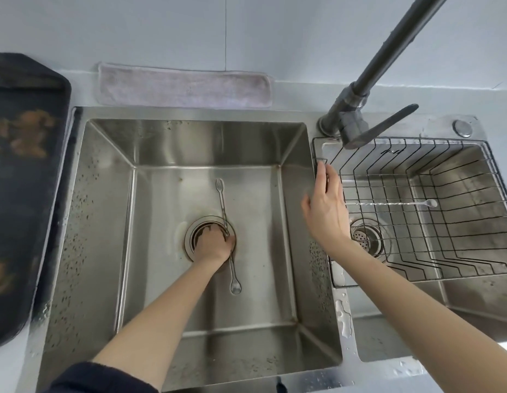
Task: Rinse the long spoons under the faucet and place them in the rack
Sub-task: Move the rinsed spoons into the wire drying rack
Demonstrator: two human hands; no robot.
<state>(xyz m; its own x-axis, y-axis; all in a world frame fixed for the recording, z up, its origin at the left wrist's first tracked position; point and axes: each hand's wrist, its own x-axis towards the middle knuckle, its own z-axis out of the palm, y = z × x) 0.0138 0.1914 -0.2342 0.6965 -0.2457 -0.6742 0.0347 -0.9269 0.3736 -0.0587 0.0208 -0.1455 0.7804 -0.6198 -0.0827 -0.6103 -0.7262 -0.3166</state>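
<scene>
A long steel spoon [235,280] with a fork tip at its far end lies in the large left sink basin [167,188], across the drain [194,226]. My left hand [215,241] is down on the drain, its fingers closed around the spoon's middle. A second long spoon [399,203] lies flat in the black wire rack [445,211] that sits in the small right basin. My right hand [326,205] hovers with spread fingers over the rack's left edge and holds nothing. The dark faucet [357,109] stands behind the divider; I see no water running.
A grey cloth [184,85] lies folded behind the left basin. A dark tray [22,165] rests on the counter at far left. The right basin's strainer [367,236] shows under the rack. Water drops cover the divider and front rim.
</scene>
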